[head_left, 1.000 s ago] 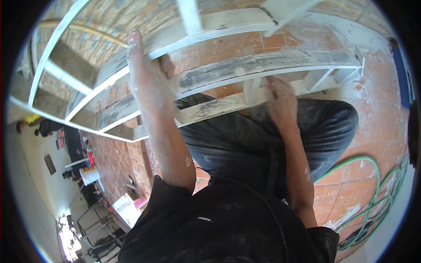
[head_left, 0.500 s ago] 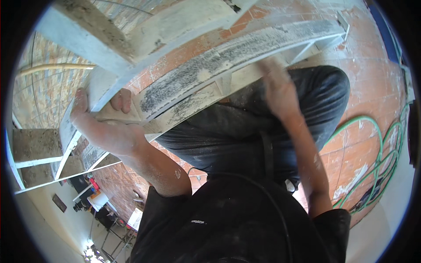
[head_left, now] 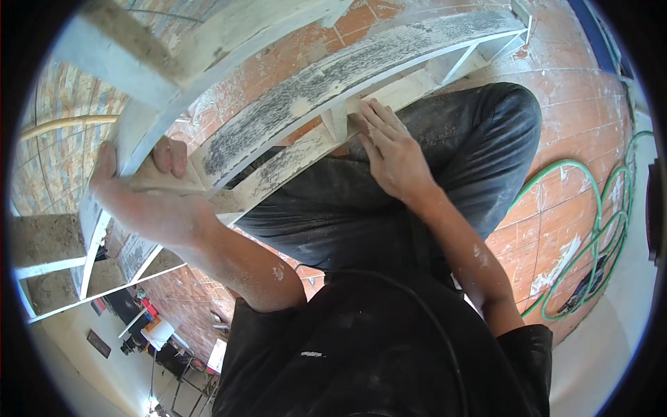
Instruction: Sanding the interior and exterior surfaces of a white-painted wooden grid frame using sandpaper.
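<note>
A view looking straight down at a person's own arms, dark shirt and dark dusty trousers [head_left: 417, 174], high up on a white-painted metal scaffold frame [head_left: 208, 48] above a red tiled floor [head_left: 577, 90].

The left hand [head_left: 149, 201] is closed around a pale, paint-crusted bar at the left end of the frame, with the thumb on the outer side and the fingertips [head_left: 170, 154] curled over the top toward the person. The left forearm runs from this hand down to the shirt at the lower middle.

The right hand [head_left: 389, 149] lies open and flat, fingers spread and pointing up and to the left, palm down on a lower crossbar [head_left: 292, 163] where a short upright post meets it. It grips nothing; it presses on the bar. The hand rests just in front of the bent knee of the trousers.

Between and above both hands runs a wide plank-like rung [head_left: 333, 83], white with grey-black scuffing, sloping from lower left to the upper right corner of the frame. It sits just above the right hand's fingertips, and to the right of the left hand.

On the floor far below, at the right edge, a green hose [head_left: 590, 208] lies in loose loops. At lower left, small furniture and objects stand on the ground, too small to identify.
</note>
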A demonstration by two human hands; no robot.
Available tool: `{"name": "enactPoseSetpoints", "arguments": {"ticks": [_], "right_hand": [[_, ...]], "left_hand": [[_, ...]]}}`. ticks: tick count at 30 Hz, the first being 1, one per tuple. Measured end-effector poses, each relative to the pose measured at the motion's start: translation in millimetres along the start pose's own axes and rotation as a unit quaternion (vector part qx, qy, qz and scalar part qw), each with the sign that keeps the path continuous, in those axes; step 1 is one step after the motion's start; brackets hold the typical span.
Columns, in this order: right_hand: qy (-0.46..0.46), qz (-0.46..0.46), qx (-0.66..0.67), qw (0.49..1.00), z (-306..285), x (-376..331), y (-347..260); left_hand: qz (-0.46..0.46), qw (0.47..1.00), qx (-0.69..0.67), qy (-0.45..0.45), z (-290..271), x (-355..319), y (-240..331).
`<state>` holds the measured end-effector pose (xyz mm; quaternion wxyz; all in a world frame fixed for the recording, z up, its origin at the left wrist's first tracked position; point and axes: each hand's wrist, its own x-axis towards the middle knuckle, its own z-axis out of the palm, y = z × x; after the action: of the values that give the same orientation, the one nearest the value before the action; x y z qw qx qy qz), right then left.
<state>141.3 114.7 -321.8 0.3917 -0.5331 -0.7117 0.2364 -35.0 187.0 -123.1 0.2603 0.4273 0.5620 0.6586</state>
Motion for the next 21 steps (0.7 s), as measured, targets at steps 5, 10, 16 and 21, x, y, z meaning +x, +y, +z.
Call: {"name": "enactPoseSetpoints", "arguments": {"ticks": [5, 10, 16, 21], "right_hand": [[0.043, 0.032, -0.158, 0.986, -27.2, 15.5, 60.9], [0.026, -0.024, -0.106, 0.994, -13.8, 10.6, 16.4], [0.018, 0.039, -0.062, 0.997, 8.8, -2.9, -10.6], [0.069, -0.010, -0.184, 0.980, -45.0, 30.0, 59.8]], "left_hand": [[-0.003, 1.000, 0.025, -0.003, 5.2, -10.9, 5.1], [-0.010, 1.000, -0.026, -0.009, -8.5, -8.9, 3.1], [0.018, 1.000, 0.018, -0.012, 6.3, -12.9, 1.7], [0.011, 0.999, -0.021, -0.041, -2.6, -9.7, 2.6]]}}
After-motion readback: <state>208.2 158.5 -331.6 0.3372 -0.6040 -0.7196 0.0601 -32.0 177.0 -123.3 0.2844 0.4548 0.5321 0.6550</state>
